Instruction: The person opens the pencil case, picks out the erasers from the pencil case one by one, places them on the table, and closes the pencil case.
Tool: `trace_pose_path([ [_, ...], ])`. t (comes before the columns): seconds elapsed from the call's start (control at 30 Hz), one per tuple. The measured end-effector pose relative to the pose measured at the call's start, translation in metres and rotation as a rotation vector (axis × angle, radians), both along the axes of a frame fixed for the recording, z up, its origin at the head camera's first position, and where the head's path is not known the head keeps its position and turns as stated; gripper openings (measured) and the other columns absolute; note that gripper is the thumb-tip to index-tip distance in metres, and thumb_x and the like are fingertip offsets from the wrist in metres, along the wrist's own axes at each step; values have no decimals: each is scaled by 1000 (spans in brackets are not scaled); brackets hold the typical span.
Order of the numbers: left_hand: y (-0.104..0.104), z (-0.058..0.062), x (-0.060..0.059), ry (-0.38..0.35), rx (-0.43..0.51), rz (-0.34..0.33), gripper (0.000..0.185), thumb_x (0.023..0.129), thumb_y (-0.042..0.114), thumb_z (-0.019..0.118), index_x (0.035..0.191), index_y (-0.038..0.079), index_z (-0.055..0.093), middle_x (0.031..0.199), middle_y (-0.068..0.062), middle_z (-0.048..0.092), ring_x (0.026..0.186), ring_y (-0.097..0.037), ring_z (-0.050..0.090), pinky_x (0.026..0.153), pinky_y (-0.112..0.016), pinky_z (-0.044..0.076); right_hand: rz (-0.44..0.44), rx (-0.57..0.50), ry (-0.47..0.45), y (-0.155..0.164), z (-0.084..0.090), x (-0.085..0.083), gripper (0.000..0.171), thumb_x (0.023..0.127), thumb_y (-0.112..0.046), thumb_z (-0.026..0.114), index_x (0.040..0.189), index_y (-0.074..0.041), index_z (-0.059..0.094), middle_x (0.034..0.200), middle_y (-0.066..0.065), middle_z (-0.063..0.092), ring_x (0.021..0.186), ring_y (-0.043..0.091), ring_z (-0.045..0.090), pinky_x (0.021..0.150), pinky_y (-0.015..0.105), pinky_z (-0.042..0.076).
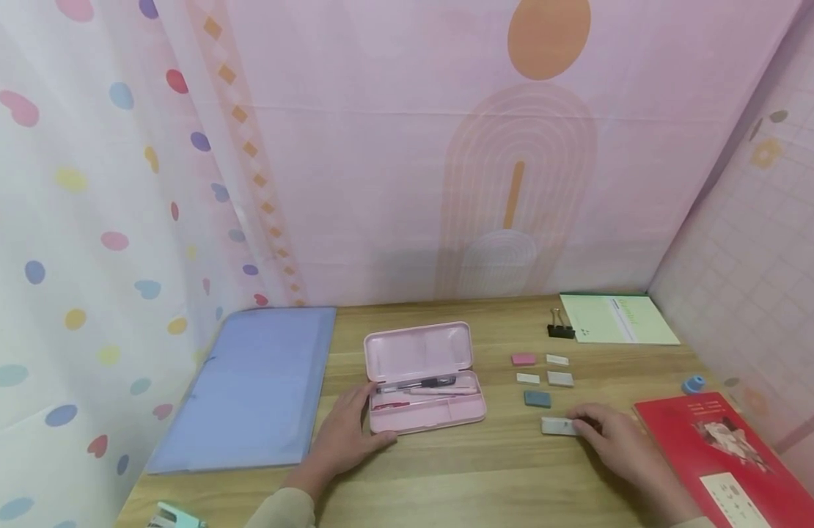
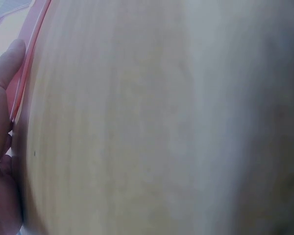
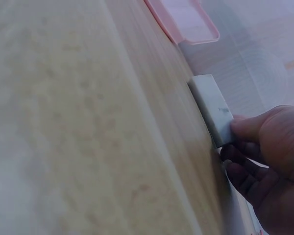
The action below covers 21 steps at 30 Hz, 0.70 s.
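A pink pencil case [image 1: 425, 425] lies with its lid raised, holding several pens. My left hand [image 1: 346, 433] holds its left end, with the thumb along the front edge and fingers at the left side; the left wrist view shows the thumb [image 2: 9, 63] against the case's edge. Between thumb and fingers, my right hand [image 1: 614, 440] pinches the right end of a white eraser [image 1: 556, 426], low at the tabletop. In the right wrist view this eraser [image 3: 211, 105] appears as a pale rectangular block. Behind it lie a blue-grey eraser [image 1: 537, 398] and a pink eraser [image 1: 523, 359].
More pale erasers [image 1: 560, 379] sit behind the right hand. A black binder clip [image 1: 561, 331] and a green notebook [image 1: 621, 320] are at the back right. A red book [image 1: 710, 433] and small blue object [image 1: 694, 384] lie right, a blue folder [image 1: 255, 389] left, a mint stapler [image 1: 176, 515] front left.
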<state>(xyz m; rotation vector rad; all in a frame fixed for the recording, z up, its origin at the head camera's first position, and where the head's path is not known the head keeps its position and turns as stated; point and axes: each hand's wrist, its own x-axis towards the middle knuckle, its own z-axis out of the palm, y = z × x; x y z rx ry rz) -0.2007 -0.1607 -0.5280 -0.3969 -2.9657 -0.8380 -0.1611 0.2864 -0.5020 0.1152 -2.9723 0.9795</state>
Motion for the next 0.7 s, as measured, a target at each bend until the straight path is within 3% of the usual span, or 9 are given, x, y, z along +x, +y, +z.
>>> trace_pose_path([
  [0.3,-1,-2,0,-5,1,3,110,66,82,60,150,17,32,149,-8,39,136,-28,35,111,-46,31,8,-23,-7,-4,-2,-3,25,81,-14,77,105,-17,71,98,-3,64,84,12,55,71,27,50],
  [0.7,0,-1,0,-13,-7,6,110,66,81,60,150,17,32,149,-7,39,137,-28,34,111,-47,31,28,37,-1,-6,-3,-6,26,82,-10,75,107,-15,73,104,-2,64,91,13,57,75,32,50],
])
